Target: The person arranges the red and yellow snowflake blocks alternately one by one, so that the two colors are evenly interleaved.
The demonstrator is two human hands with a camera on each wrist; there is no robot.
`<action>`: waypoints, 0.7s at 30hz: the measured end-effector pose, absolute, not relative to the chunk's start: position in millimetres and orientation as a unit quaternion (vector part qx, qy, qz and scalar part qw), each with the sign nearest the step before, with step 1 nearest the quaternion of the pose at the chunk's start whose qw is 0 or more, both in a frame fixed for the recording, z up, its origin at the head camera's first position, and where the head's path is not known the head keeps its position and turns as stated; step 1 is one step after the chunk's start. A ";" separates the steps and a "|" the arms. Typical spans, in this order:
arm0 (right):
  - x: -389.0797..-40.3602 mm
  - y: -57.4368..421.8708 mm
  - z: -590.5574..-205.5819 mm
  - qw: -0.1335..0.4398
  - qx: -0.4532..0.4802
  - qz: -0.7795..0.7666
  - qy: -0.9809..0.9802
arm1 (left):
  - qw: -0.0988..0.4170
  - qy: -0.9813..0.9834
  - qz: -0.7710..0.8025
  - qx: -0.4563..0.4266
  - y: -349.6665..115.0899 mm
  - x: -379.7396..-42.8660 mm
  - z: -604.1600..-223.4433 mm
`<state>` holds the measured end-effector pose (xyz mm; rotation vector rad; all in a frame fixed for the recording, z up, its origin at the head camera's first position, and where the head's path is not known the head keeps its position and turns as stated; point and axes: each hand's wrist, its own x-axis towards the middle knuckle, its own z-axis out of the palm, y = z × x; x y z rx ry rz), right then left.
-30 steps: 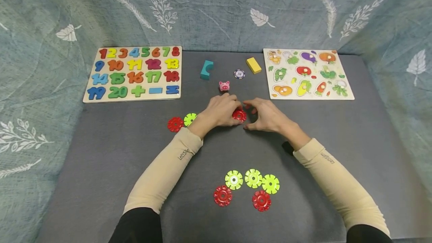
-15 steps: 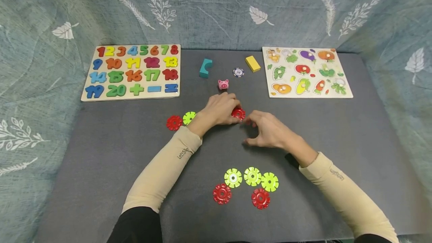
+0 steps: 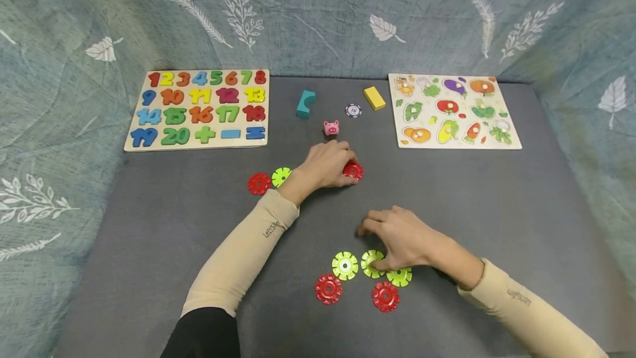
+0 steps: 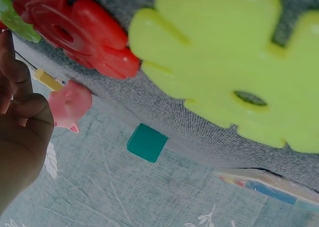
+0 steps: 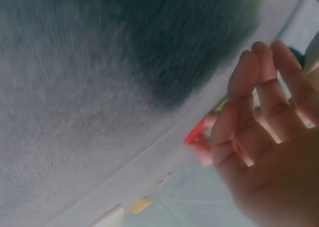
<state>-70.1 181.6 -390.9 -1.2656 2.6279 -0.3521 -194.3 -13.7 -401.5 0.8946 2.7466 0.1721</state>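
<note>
In the head view my left hand (image 3: 325, 166) grips a red notched disc (image 3: 354, 171) between thumb and fingers. To its left, a yellow-green disc (image 3: 280, 176) shows partly behind the wrist, beside another red disc (image 3: 259, 183). The left wrist view has a large yellow-green disc (image 4: 214, 53) and a red disc (image 4: 75, 35) close up. My right hand (image 3: 404, 239), fingers loosely bent and holding nothing, hovers over or touches two yellow-green discs (image 3: 368, 259) (image 3: 399, 278); contact cannot be told. Nearby lie a third yellow-green disc (image 3: 345, 266) and red discs (image 3: 328, 289) (image 3: 385, 296).
A number puzzle board (image 3: 191, 112) lies back left, a vegetable puzzle board (image 3: 432, 117) back right. Between them are a teal block (image 3: 304, 104), a pink pig (image 3: 331, 127), a poker chip (image 3: 353, 110) and a yellow block (image 3: 375, 98). A curtain (image 3: 318, 26) hangs behind.
My right hand has left the spot beside the gripped red disc and come toward the front, to the yellow-green discs. My left hand has stayed in place with its red disc.
</note>
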 end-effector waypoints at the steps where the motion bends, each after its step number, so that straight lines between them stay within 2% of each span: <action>1: -66.3 181.7 -391.0 0.096 -0.433 -0.107 0.890 | 0.124 0.942 0.060 0.307 -13.6 -194.1 -401.4; 9: -44.9 177.5 -397.7 0.057 -0.440 -0.015 0.896 | 0.129 0.942 0.060 0.304 -13.6 -193.8 -401.2; 17: -36.4 170.0 -398.5 0.097 -0.411 -0.055 0.905 | 0.131 0.943 0.059 0.302 -13.0 -193.4 -402.1; 21: -35.0 168.1 -397.8 0.096 -0.413 -0.052 0.904 | 0.131 0.942 0.059 0.302 -13.5 -193.4 -402.0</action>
